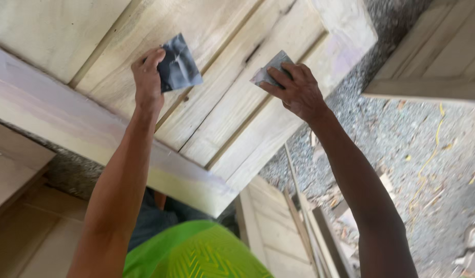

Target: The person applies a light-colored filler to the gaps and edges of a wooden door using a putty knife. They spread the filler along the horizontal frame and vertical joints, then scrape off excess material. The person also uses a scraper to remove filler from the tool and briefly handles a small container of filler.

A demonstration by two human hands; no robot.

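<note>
A pale wooden door panel point(217, 110) with raised slats and grooves fills the upper middle of the head view, tilted across it. My left hand point(146, 77) presses a dark grey sheet of sandpaper point(178, 64) against a slat at the upper left. My right hand point(294, 87) holds a second, folded grey piece of sandpaper point(268, 72) against a slat further right, near the panel's frame. Both arms reach up from below.
Another wooden panel point(438, 56) lies at the upper right. More wood panels and offcuts point(284, 226) rest on the grey gravel ground point(417, 149). A yellow cord point(433, 149) trails over the gravel. Green clothing point(196, 252) shows below.
</note>
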